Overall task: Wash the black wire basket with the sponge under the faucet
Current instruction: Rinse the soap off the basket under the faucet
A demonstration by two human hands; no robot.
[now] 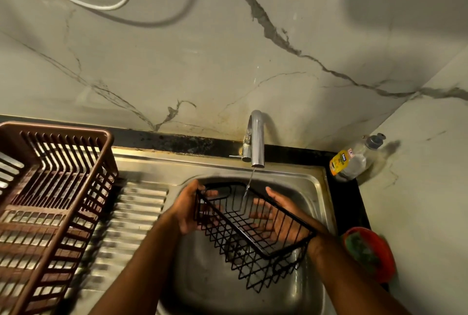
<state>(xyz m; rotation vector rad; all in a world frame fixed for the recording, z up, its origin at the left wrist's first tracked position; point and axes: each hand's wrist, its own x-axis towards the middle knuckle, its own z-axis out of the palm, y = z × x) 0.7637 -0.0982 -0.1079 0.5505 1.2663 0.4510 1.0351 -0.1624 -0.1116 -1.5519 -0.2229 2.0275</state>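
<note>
Head view: basket [249, 236] tilted over the sink [317, 188], under the faucet [257, 137] stream. Left hand [188, 209] grips the rim at 9 o'clock; right hand [277, 218] spread flat inside. Looks light, stiff, slick when wet, so hold the rim wire. Sink wall close at 3; sponge bowl [371, 255] beyond, rack [50, 200] at 9.

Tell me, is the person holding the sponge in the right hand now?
No, the right hand lies open inside the black wire basket and holds no sponge.
</note>
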